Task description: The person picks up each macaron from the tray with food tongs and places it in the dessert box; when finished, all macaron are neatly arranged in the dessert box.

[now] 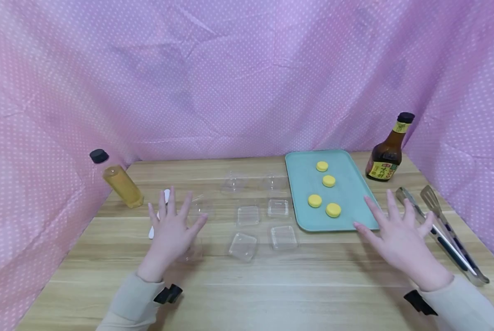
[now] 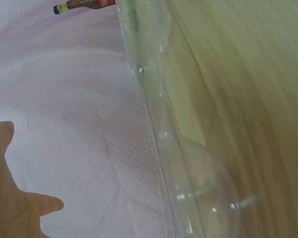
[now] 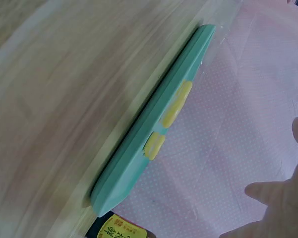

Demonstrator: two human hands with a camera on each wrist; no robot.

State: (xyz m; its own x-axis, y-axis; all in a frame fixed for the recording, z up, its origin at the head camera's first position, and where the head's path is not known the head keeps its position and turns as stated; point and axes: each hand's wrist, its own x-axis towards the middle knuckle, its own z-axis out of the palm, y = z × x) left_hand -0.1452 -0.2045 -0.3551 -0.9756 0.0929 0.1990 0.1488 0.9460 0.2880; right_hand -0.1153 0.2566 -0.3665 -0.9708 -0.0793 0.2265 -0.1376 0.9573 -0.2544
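Note:
My left hand (image 1: 172,232) is held with fingers spread over the left of the table, holding nothing. Under it lies a white utensil (image 1: 167,195), mostly hidden by the fingers, and clear plastic boxes (image 1: 203,207) stand beside it. In the left wrist view, a clear domed lid (image 2: 208,193) is near the camera. My right hand (image 1: 401,239) is also spread and holds nothing, its fingertips by the near right corner of a mint-green tray (image 1: 309,223). On the tray lie several round yellow pieces (image 1: 333,210). Metal tongs (image 1: 453,254) with dark handles lie right of that hand.
Between the hands stand more clear plastic boxes (image 1: 248,216). A bottle of yellow liquid (image 1: 124,186) with a black cap is at the left edge. Behind the tray's right side is a brown sauce bottle (image 1: 385,158). A pink dotted cloth (image 1: 230,92) hangs around the table.

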